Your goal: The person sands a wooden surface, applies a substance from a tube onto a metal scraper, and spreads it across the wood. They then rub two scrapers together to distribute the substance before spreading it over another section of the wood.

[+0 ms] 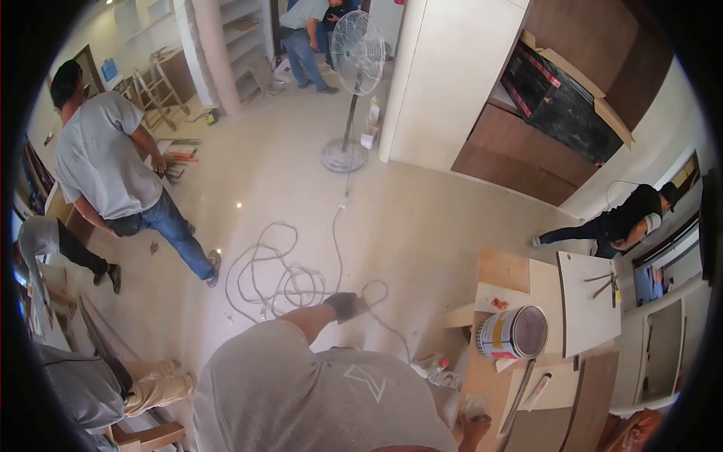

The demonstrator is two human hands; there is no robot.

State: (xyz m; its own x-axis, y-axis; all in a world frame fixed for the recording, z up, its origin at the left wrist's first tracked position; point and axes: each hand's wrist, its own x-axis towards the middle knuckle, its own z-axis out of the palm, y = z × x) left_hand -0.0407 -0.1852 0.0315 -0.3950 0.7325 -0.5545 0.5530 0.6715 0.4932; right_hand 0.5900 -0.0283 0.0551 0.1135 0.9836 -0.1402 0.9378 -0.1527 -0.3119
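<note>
My left hand (pixel 345 306), in a dark glove, reaches out over the floor with its fingers curled around a small greyish thing I cannot make out. A grey cable (pixel 282 275) lies in loose loops beyond it, and one strand passes close to the glove. At the lower edge of the view, my right hand (pixel 473 431) is by the near corner of the worktable (pixel 482 377). Its fingers close on a clear plastic thing (pixel 474 407), partly blurred. A paint can (pixel 514 332) lies farther up the table, near a white marker-like tube (pixel 537 392).
A standing fan (pixel 358 53) is ahead, its cable trailing over the floor. Boards (pixel 590 301) and pliers-like tools (pixel 614 288) lie on the table. Several people work around, one in a grey shirt (pixel 109 143) at left, another in black (pixel 631 218) at right. A stepladder (pixel 160 94) stands behind.
</note>
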